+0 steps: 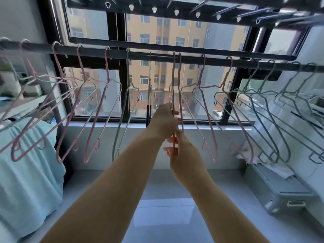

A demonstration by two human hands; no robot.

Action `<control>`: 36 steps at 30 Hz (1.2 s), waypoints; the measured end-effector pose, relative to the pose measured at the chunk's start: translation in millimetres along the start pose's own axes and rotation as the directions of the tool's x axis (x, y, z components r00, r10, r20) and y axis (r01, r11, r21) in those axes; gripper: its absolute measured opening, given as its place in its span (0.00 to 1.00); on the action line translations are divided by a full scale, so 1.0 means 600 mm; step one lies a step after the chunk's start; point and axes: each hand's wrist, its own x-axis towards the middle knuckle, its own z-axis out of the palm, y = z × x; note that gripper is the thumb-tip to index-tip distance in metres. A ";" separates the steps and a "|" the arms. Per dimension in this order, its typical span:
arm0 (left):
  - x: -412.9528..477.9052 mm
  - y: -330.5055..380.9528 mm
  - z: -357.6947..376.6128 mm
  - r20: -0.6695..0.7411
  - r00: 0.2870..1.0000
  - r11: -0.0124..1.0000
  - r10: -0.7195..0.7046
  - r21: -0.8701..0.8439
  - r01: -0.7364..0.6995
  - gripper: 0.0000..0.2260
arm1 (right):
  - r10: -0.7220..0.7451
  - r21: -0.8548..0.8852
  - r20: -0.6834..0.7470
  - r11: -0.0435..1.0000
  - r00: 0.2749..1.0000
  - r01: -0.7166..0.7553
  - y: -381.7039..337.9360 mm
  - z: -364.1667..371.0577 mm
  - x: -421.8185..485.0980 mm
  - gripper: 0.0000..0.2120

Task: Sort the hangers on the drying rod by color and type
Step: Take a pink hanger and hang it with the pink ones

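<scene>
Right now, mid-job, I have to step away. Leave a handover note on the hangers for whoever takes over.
Left hand: fingers grip the held hanger, a pink one still hooked mid-rod.
Right hand: fingers curled round the same hanger, lower down.
Rod: pink hangers fill the left, more pinks sit right of the hands, and green hangers are grouped at the right.
Done: greens mostly together.
Left: a stray green and a black-ended hanger split the pinks, so move them out and close the pinks up.
</scene>
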 end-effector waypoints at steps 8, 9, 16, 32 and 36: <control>-0.007 0.000 0.009 -0.068 0.998 1.000 0.011 0.012 -0.010 0.13 | -0.167 -0.131 -0.263 0.982 0.950 0.136 -0.013 -0.058 0.005 0.19; -0.009 -0.001 0.008 -0.071 0.997 1.000 0.009 0.006 -0.009 0.13 | -0.078 -0.082 -0.231 0.995 0.970 0.060 -0.011 -0.061 0.018 0.21; -0.012 -0.012 -0.004 -0.127 0.991 0.999 0.037 0.044 -0.031 0.12 | 0.204 0.300 -0.018 0.935 0.979 -0.189 0.010 -0.013 0.070 0.18; -0.017 -0.013 0.004 -0.145 0.989 0.996 -0.010 -0.088 -0.003 0.18 | 0.089 0.229 -0.282 0.973 0.955 -0.023 0.033 -0.039 0.077 0.15; -0.019 -0.011 0.003 -0.151 0.988 0.996 -0.016 -0.084 0.003 0.16 | 0.092 0.205 -0.283 0.978 0.955 -0.033 0.024 -0.044 0.071 0.15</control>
